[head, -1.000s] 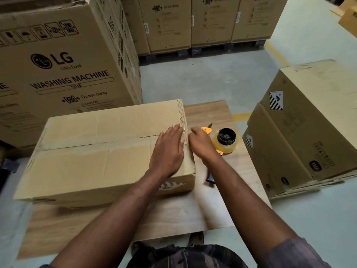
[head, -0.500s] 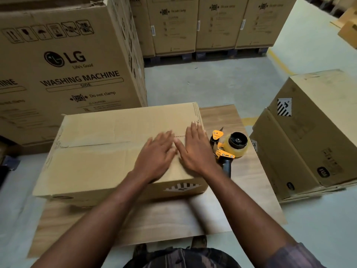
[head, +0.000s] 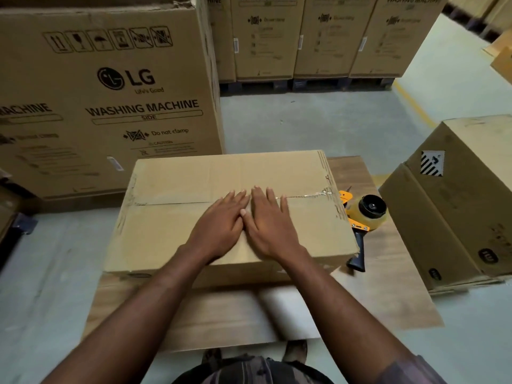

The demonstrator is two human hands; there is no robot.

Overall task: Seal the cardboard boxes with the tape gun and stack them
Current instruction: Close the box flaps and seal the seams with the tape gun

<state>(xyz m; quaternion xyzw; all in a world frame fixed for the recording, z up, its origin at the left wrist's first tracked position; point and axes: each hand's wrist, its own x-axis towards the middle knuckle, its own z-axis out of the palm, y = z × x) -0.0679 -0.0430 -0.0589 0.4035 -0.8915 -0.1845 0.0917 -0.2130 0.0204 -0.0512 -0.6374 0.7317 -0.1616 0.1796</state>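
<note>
Cardboard box [head: 171, 234] on the desk [head: 388, 286], seen from the near side. The box is a plain brown carton, wide and low. It is lying with its two top flaps closed along a lengthwise seam. A strip of clear tape [head: 313, 194] is glinting on the seam, from the box's right end to the hands. Left of the hands the seam is showing as a dark line.

The left hand [head: 219, 228] and the right hand [head: 273, 225] are lying flat, side by side, on the middle of the box top. Their fingers are straight and spread, pressing on the seam and grasping nothing.

The box's left end is sitting about flush with the desk's left edge. A broad band of desk top is showing in front of the box, and a narrower one to its right. There the yellow tape gun [head: 363, 214] is lying just beside the box's right end, its dark handle pointing toward the viewer.

Further right of the box, across a gap of floor [head: 304, 126], two cartons [head: 457, 217] are standing stacked. Behind the box's left half a large washing machine carton [head: 110, 101] is standing close. Well behind the box, at least three more cartons [head: 318, 37] are standing in a row.

Count: one box on the desk, one tape gun, two hands.
</note>
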